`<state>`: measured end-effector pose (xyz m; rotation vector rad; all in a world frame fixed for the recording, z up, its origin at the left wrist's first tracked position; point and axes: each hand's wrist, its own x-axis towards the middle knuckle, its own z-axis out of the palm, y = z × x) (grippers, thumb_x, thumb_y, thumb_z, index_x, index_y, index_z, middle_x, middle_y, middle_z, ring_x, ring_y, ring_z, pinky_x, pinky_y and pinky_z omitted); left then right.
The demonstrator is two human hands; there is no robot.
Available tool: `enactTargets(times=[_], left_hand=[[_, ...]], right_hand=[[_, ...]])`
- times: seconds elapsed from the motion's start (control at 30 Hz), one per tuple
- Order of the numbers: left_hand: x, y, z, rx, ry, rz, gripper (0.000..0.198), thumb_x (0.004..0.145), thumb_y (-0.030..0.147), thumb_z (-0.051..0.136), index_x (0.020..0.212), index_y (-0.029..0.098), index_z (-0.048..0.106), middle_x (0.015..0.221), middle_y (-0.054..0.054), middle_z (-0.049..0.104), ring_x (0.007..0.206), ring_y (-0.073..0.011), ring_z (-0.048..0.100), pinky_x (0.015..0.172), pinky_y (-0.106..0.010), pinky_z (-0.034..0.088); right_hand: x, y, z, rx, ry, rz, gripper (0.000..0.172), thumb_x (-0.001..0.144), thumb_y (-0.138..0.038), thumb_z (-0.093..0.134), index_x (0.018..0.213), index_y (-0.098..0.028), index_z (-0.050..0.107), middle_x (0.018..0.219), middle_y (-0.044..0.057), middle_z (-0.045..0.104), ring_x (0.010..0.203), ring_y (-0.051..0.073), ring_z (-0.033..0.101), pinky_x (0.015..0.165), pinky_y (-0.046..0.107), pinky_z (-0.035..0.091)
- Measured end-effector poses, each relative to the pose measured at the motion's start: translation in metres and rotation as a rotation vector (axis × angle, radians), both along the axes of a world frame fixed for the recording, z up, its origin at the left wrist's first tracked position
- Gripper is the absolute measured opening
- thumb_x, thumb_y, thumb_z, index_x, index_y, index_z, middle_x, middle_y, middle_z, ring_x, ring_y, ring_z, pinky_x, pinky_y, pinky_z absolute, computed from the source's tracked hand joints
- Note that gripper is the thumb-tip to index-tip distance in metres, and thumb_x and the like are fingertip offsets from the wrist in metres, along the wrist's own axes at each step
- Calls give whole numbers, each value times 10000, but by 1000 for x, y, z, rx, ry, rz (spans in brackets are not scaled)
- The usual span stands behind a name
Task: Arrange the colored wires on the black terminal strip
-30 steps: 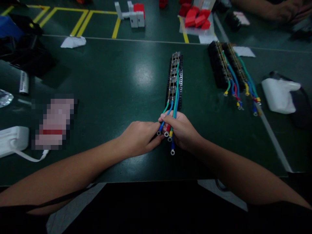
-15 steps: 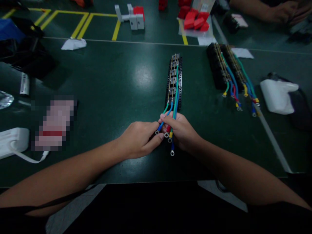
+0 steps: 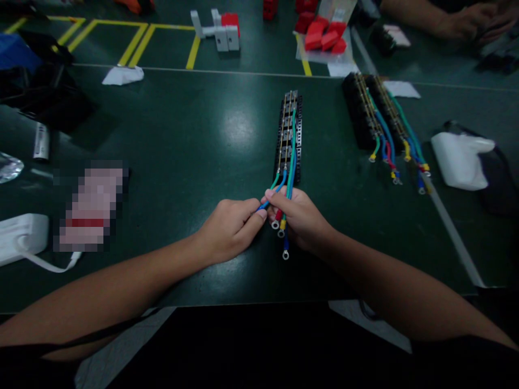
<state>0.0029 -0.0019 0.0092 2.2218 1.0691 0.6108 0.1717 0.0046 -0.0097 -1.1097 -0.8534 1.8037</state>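
Note:
A long black terminal block (image 3: 287,135) with brass-coloured rods lies on the table in front of me, its green and blue wires running toward me. My left hand (image 3: 233,227) pinches the end of a blue wire (image 3: 279,187) between thumb and forefinger, hiding its ring terminal. My right hand (image 3: 302,216) is closed around the bundle of wires (image 3: 291,181) just below the block. Out of its grip hang ring terminals with red, yellow and blue sleeves; the blue-sleeved terminal (image 3: 286,254) reaches lowest.
Two similar wired blocks (image 3: 375,116) lie to the right, near a white device (image 3: 458,159). A phone (image 3: 91,208), a white charger (image 3: 24,232) and black bins (image 3: 48,97) are on the left. Red parts (image 3: 324,38) and a co-worker's hands (image 3: 474,24) are at the back.
My left thumb and forefinger have closed over the blue wire's end, covering the ring terminal that showed before. The right hand keeps its hold on the bundle.

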Motion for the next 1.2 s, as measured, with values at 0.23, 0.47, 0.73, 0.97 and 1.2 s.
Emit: enactTargets(times=[0.23, 0.47, 0.73, 0.97, 1.2], left_hand=[[0, 0, -1, 63, 27, 6, 319, 962, 244, 417, 660, 167, 485, 543, 52, 436, 472, -78, 406, 493, -231, 270], [2, 0, -1, 102, 44, 15, 312, 953, 236, 418, 655, 171, 483, 542, 47, 449, 467, -81, 419, 491, -231, 283], [1, 1, -3, 100, 22, 3, 299, 948, 223, 423, 663, 163, 491, 545, 50, 442, 470, -76, 412, 494, -224, 276], [2, 0, 3, -99, -33, 3, 315, 953, 291, 434, 683, 161, 531, 540, 46, 498, 498, -85, 446, 492, -214, 298], [1, 2, 3, -404, -146, 54, 325, 942, 361, 483, 681, 170, 513, 490, 54, 534, 464, -79, 481, 479, -194, 340]], right_hand=[[-1, 0, 1, -17, -22, -10, 230, 827, -372, 686, 765, -156, 639, 518, -46, 503, 476, 88, 442, 487, 230, 341], [-1, 0, 1, -20, -27, -20, 238, 810, -382, 699, 771, -154, 641, 510, -50, 488, 469, 88, 431, 482, 231, 335], [-1, 0, 1, -15, -28, -22, 223, 824, -364, 684, 763, -154, 641, 513, -49, 499, 468, 85, 436, 485, 227, 344], [-1, 0, 1, -17, -8, 5, 241, 811, -367, 700, 713, -177, 589, 530, -49, 501, 487, 89, 448, 499, 229, 357], [0, 1, 1, -18, -34, 7, 244, 797, -369, 700, 719, -176, 572, 546, -47, 511, 497, 93, 459, 501, 236, 359]])
